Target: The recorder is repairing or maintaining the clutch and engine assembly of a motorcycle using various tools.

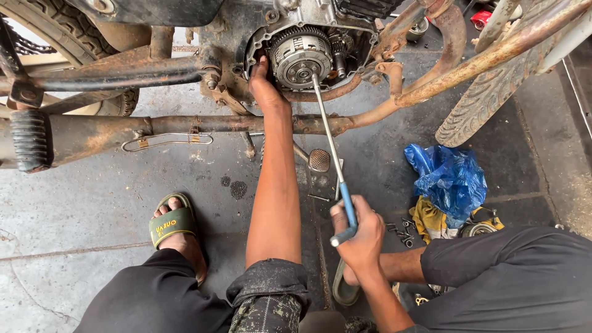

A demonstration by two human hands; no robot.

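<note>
My left hand [264, 83] reaches far forward and presses against the left rim of a round metal clutch assembly [300, 57] inside the opened engine case of a rusty motorcycle. My right hand [356, 233] is closed on the blue grip of a long T-handle wrench [330, 143]. Its steel shaft runs up from my hand to the clutch, with the tip seated near the clutch's lower centre. Small gears [338, 50] show to the right of the clutch.
A rusty frame tube [185, 125] and a foot peg [29, 140] cross in front of me. A tyre [487, 102] stands at the right. A blue plastic bag [449, 179], a yellow rag [429, 221] and loose bolts [402, 229] lie on the concrete floor.
</note>
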